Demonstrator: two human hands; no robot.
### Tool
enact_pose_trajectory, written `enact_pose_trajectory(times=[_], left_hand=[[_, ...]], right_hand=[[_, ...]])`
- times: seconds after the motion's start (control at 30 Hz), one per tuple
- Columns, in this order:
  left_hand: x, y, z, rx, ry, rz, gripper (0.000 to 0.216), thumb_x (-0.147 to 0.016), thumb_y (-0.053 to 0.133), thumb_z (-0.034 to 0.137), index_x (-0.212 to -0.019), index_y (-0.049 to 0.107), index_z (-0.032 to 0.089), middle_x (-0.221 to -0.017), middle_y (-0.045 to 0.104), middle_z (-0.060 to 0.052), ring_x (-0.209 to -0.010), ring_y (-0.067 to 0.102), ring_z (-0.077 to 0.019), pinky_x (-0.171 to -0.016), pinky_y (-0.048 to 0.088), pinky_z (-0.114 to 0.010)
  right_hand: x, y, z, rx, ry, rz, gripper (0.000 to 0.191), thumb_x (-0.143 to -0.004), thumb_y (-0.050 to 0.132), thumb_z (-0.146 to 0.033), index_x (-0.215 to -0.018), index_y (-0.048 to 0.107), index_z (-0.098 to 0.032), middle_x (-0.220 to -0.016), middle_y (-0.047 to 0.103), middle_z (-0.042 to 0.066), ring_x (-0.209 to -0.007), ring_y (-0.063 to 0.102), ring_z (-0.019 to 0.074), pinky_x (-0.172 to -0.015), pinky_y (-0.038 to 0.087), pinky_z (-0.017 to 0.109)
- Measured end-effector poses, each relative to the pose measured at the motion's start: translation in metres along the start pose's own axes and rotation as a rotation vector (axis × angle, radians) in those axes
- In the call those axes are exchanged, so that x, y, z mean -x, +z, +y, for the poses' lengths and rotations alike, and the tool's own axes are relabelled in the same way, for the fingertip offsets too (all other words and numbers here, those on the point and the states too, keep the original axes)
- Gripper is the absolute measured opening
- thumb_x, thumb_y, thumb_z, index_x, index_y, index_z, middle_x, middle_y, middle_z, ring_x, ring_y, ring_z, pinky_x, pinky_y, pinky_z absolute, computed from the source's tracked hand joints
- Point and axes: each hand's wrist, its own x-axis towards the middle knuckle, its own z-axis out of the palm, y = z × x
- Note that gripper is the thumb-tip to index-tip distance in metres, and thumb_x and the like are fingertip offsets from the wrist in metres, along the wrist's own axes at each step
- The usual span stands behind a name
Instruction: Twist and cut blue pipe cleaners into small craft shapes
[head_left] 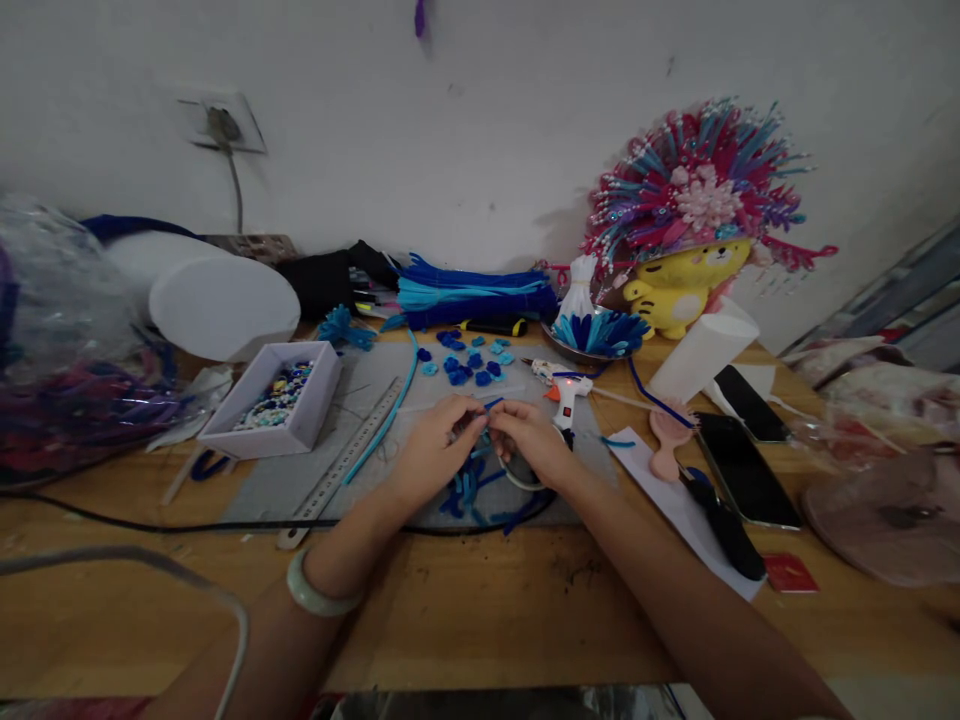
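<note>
My left hand point(433, 448) and my right hand point(534, 442) meet over the grey mat point(300, 470), fingertips pinched close together. Between them pokes a short blue pipe cleaner piece point(493, 403); the fingers hide most of it. Below lie cut blue pipe cleaner pieces point(466, 488), partly covered by my hands. A roll of tape or similar ring point(523, 482) sits under my right hand. Just right of that hand is a white glue gun point(568, 388) with an orange trigger. Several small blue pipe cleaner flowers point(459, 374) lie beyond my fingers.
Left are a metal ruler point(341, 462), a light-blue pipe cleaner point(388, 415) and a white box point(300, 430) of beads. Behind lies a blue pipe cleaner bundle point(476, 295). Right stand a yellow plush toy point(679, 295) and phones point(746, 470). A black cable point(187, 526) crosses the front.
</note>
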Motion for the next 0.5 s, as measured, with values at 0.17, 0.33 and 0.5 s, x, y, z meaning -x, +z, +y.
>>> enact_pose_trajectory(times=[0.17,0.33,0.5], left_hand=[[-0.001,-0.001,0.003,0.09,-0.08,-0.028,0.015,-0.079,0.046,0.029,-0.076,0.057,0.019,-0.068,0.056,0.001,-0.064,0.05,-0.0123,-0.063,0.037,-0.023],[-0.001,0.003,0.003,0.318,-0.287,-0.014,0.02,-0.079,0.044,0.033,-0.073,0.054,0.017,-0.061,0.049,0.003,-0.058,0.045,-0.0106,-0.056,0.035,-0.022],[-0.002,0.008,-0.004,0.563,-0.406,-0.059,0.023,-0.077,0.046,0.038,-0.068,0.051,0.016,-0.057,0.044,0.004,-0.053,0.041,-0.0088,-0.052,0.033,-0.021]], right_hand=[[0.001,0.003,0.003,0.078,-0.055,0.012,0.014,-0.068,0.05,-0.027,-0.058,0.046,-0.018,-0.047,0.045,-0.006,-0.04,0.041,0.0069,-0.04,0.032,0.02],[0.003,0.002,0.007,0.428,-0.413,0.058,0.011,-0.076,0.043,-0.024,-0.066,0.045,-0.019,-0.056,0.046,-0.002,-0.053,0.045,0.0112,-0.052,0.039,0.024],[0.005,-0.011,0.003,0.902,-0.747,-0.096,0.01,-0.078,0.041,-0.015,-0.075,0.051,-0.018,-0.083,0.054,0.007,-0.082,0.049,0.0171,-0.075,0.041,0.032]])
